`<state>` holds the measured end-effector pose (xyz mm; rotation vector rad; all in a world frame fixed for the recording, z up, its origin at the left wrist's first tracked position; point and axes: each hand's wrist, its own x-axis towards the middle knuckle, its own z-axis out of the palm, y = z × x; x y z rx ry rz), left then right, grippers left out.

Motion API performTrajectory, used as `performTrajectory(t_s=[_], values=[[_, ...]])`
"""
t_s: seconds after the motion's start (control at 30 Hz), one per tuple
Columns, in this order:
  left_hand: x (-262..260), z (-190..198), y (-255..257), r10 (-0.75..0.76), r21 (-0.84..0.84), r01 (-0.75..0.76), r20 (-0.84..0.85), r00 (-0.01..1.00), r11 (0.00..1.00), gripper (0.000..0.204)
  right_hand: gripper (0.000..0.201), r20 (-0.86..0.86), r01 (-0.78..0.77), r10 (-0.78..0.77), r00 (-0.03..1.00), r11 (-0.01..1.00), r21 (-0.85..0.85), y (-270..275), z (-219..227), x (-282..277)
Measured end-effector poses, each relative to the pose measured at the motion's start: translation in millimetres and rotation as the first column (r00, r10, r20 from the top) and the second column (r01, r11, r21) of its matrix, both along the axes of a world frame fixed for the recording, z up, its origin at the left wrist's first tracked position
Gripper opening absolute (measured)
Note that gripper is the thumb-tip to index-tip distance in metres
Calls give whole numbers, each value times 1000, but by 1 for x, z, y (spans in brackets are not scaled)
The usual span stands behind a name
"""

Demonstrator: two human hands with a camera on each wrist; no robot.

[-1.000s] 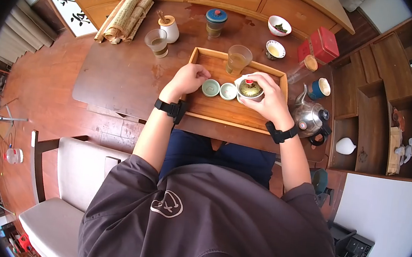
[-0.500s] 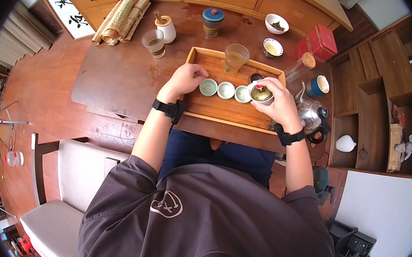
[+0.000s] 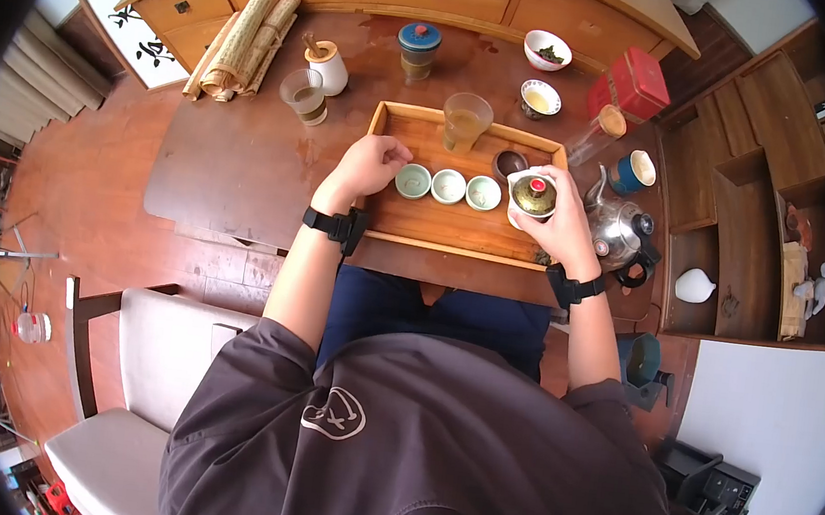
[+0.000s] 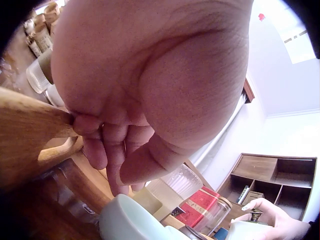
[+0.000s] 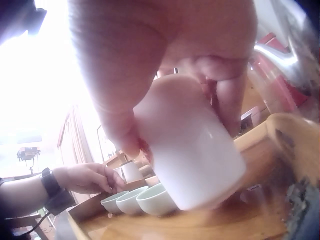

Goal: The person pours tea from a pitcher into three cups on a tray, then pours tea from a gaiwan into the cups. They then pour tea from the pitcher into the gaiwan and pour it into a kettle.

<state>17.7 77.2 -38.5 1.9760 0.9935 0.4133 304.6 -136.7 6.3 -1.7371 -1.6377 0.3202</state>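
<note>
In the head view my right hand (image 3: 567, 225) grips a white lidded bowl (image 3: 533, 198) with a golden lid and red knob, at the tray's right side. The right wrist view shows the white bowl (image 5: 192, 145) tilted above the tray, between thumb and fingers. Three pale green cups (image 3: 448, 187) stand in a row to its left on the wooden tray (image 3: 436, 228). My left hand (image 3: 368, 167) rests at the tray's left edge beside the leftmost cup, its fingers loosely curled and holding nothing; a cup (image 4: 132, 220) is below it in the left wrist view.
A glass pitcher (image 3: 466, 122) and a dark round dish (image 3: 511, 164) stand behind the cups. A steel kettle (image 3: 617, 229) is right of the tray. Farther back are a blue-lidded cup (image 3: 418, 52), a red tin (image 3: 634, 86), two bowls and a glass (image 3: 304, 97).
My right hand has moved right with the lidded bowl, from over the right part of the cup row; the third cup and the dark dish now show. My left hand has hardly moved.
</note>
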Motion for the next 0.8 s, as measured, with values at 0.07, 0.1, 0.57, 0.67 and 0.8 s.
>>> performTrajectory(t_s=[0.07, 0.1, 0.57, 0.67, 0.8], values=[[0, 2, -1, -3, -2, 3, -1, 1000, 1000, 24, 70, -25, 62, -61, 998, 997, 42, -3, -7, 1], [0, 3, -2, -5, -7, 5, -4, 1000, 1000, 25, 72, -28, 91, -90, 996, 995, 33, -5, -9, 1], [-2, -5, 1, -18, 32, 17, 43, 999, 999, 20, 72, -30, 115, -114, 993, 992, 56, -19, -13, -3], [-2, -4, 0, -27, 24, 26, 50, 998, 999, 20, 75, -32, 118, -117, 993, 992, 38, -20, -8, -5], [-5, -5, 3, -78, 35, 75, 82, 994, 997, 22, 83, 100, 126, -121, 988, 991, -42, -18, 11, -9]])
